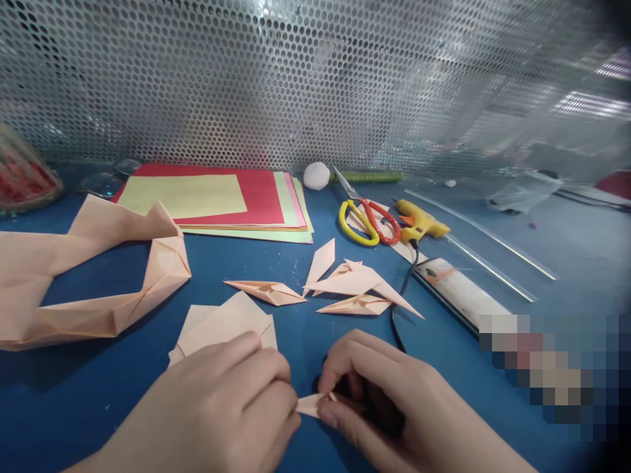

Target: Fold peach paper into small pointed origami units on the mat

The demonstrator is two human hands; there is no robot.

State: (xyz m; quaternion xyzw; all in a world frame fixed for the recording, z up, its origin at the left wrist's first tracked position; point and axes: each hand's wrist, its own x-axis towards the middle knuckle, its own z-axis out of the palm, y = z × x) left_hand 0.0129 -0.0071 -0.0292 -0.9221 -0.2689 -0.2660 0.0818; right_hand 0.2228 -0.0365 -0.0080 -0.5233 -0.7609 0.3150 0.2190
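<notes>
Paper sliver (309, 405), well on the near side of the scissors (357, 195), lying sideways between both hands! Right hand (394, 384) pinches it, thumb against fingers; left hand (217, 401) curls at its left tip, whether gripping I can't tell. Blue table (290, 259) beneath, perforated screen (246, 79) beyond the scissors.

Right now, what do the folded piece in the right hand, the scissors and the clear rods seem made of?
Folded piece: likely matte paper, by its thin, creased edges.
Scissors: blades of metal, by their grey sheen; yellow and red handles smooth, evenly colored, probably plastic.
Clear rods: glossy, see-through, bright streaks; plastic or glass, unclear.
</notes>
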